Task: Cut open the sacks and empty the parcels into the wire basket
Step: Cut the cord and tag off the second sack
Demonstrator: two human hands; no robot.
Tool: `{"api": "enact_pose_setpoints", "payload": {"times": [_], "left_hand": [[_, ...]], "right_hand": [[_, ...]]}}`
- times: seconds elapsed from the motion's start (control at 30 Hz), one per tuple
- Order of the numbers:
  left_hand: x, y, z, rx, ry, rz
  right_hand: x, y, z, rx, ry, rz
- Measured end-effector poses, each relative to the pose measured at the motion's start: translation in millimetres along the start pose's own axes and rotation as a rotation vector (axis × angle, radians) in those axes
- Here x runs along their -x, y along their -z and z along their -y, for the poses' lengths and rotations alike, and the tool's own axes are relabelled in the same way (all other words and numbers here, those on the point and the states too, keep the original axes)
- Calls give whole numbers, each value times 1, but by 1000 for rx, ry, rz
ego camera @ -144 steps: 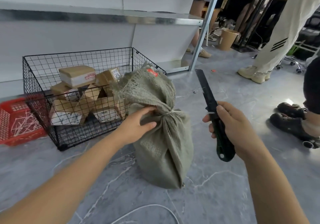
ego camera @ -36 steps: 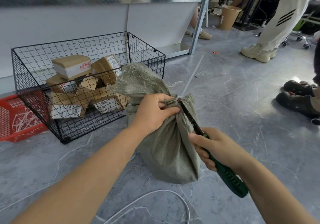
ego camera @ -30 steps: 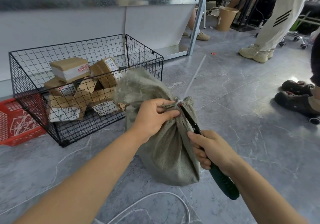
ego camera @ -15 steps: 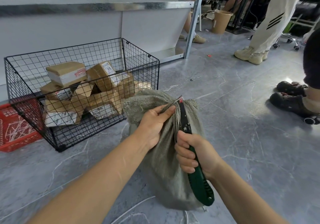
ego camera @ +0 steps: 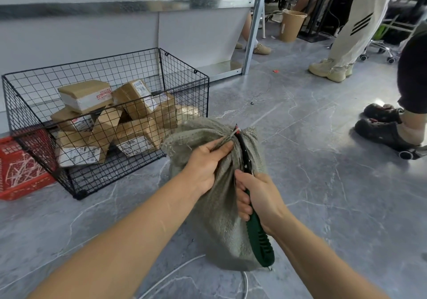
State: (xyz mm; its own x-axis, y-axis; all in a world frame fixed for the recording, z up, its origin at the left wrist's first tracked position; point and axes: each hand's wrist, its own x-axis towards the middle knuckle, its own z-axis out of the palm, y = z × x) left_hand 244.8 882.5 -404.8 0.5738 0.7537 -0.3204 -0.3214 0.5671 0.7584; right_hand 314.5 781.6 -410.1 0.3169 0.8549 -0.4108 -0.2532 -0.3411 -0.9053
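Observation:
A grey-green woven sack [ego camera: 221,227] stands on the floor in front of me, tied at the neck with a white tie [ego camera: 233,133]. My left hand [ego camera: 205,162] grips the gathered neck just below the tie. My right hand [ego camera: 258,197] is closed on the green handle of a knife [ego camera: 257,229]; its dark blade runs up along the sack to the tie. To the left stands a black wire basket [ego camera: 184,77] holding several brown cardboard parcels [ego camera: 129,118].
A red plastic crate [ego camera: 18,171] sits left of the basket. A metal shelf [ego camera: 129,1] runs behind it, with an upright post [ego camera: 254,26]. People's legs and shoes [ego camera: 388,128] stand to the right. A white cable [ego camera: 175,273] lies on the grey floor near me.
My right hand brought the knife from the air to the sack's neck, then turned it more upright along the sack. The sack's loose top has flopped down; my left hand keeps its grip.

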Motion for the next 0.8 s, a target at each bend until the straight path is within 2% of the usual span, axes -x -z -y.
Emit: {"api": "enact_pose_setpoints", "payload": {"times": [0.23, 0.4, 0.47, 0.53, 0.67, 0.73, 0.8], "left_hand": [[3, -5, 7, 146, 94, -28], [1, -7, 10, 203, 92, -56], [0, -7, 9, 164, 34, -58], [-2, -3, 6, -41, -133, -77], [0, 4, 0, -756, -515, -147], [2, 8, 0, -960, -603, -163], [4, 10, 3, -1043, -649, -159]], "right_hand": [[-2, 5, -2, -97, -58, 80], [-6, 1, -6, -183, -80, 130], [-7, 2, -2, -149, -84, 131], [-7, 8, 8, -22, -86, 118], [-3, 23, 30, 217, -153, 112], [-1, 29, 35, 261, -208, 141], [0, 34, 36, 307, -224, 152]]}}
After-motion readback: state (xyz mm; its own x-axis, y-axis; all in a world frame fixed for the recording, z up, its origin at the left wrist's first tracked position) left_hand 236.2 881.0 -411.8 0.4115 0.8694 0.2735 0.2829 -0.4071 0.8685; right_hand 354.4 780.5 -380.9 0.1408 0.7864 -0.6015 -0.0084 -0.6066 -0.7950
